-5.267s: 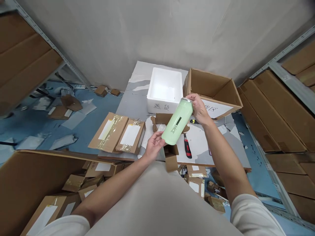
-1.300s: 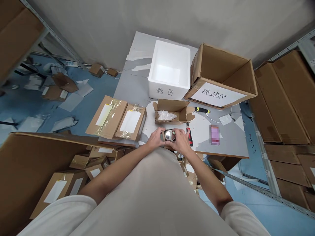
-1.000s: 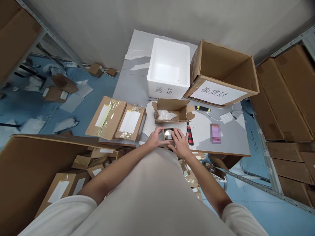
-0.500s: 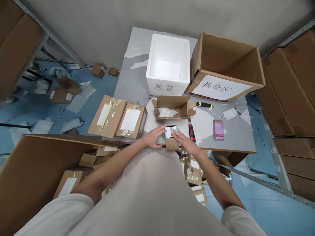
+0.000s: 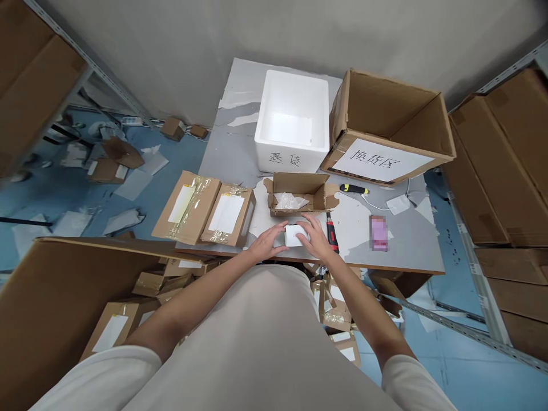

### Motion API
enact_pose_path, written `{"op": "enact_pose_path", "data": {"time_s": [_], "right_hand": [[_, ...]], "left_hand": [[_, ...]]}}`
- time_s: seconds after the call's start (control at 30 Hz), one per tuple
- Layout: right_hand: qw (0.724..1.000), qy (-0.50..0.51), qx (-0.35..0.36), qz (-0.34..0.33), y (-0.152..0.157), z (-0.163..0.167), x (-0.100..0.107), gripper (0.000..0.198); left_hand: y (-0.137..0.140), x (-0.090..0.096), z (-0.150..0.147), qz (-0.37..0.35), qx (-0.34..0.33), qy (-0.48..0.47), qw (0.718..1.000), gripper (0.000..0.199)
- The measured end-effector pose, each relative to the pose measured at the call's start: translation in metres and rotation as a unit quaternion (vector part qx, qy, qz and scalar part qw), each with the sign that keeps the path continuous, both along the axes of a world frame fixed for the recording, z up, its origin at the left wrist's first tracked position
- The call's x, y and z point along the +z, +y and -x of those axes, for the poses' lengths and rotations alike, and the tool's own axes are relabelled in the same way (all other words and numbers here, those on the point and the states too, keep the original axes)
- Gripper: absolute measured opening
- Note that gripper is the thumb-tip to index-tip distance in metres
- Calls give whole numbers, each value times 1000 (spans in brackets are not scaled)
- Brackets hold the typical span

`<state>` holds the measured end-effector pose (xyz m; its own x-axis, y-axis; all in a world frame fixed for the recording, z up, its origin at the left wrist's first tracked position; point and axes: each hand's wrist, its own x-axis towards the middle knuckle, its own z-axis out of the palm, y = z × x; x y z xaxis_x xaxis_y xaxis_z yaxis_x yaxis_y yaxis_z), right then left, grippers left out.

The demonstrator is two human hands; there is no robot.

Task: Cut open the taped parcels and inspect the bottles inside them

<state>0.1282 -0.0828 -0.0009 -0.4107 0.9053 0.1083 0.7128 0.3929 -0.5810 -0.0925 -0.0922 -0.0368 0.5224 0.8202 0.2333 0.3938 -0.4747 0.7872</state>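
Note:
A small box with a white face (image 5: 294,236) is at the table's front edge, between my two hands. My left hand (image 5: 268,243) grips its left side, fingertips at the far corner and thumb nearer me. Around its right side my right hand (image 5: 317,240) is closed, with fingers partly over the white face. Just beyond stands an open brown carton (image 5: 299,194) with crumpled clear plastic (image 5: 290,201) inside. A red and black utility knife (image 5: 332,235) lies right of my right hand.
Two taped cartons (image 5: 188,205) sit at the left. Behind are a white foam box (image 5: 293,154) and a large open cardboard box (image 5: 385,162). A yellow and black cutter (image 5: 354,189) and a pink blurred item (image 5: 379,233) lie at the right.
The small box's brown flap, which hung toward me, no longer shows, and its white face is now on view. My right hand has shifted slightly right, and my left hand stays at the box's left.

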Motion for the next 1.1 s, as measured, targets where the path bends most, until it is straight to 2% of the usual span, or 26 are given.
{"op": "enact_pose_path", "data": {"time_s": [0.13, 0.23, 0.33, 0.43, 0.53, 0.67, 0.77, 0.87, 0.93, 1.0, 1.1], "right_hand": [[998, -57, 33, 16, 7, -5, 2, 42], [996, -73, 54, 7, 9, -8, 5, 43], [997, -46, 64, 25, 8, -9, 8, 41], [995, -68, 57, 36, 6, -7, 8, 40], [994, -97, 19, 42, 5, 0, 5, 40], [996, -63, -24, 54, 8, 6, -1, 42], [998, -19, 41, 47, 5, -1, -5, 37], [993, -6, 107, 47, -2, -13, -12, 55], [993, 1, 108, 42, -7, -18, -18, 58], [994, 13, 99, 34, -10, -18, -24, 53], [997, 24, 72, 23, -13, -12, -29, 49]], "left_hand": [[-1, -4, -1, 18, 12, -19, 1000, 68], [0, -5, -1, 24, 10, -9, 1000, 71], [1, -3, 0, 26, 3, -3, 1000, 70], [2, 0, 1, 26, -5, -2, 1000, 70], [4, 5, 1, 14, -21, 3, 1000, 65], [10, 9, 1, 25, -40, 24, 999, 49], [15, 11, 5, 29, -51, 31, 998, 46], [19, 17, 13, 15, -69, 39, 997, 48], [22, 26, 19, -14, -75, 45, 996, 55], [27, 38, 22, -50, -48, 46, 997, 57], [45, 51, 19, -82, 30, 91, 992, 51]]}}
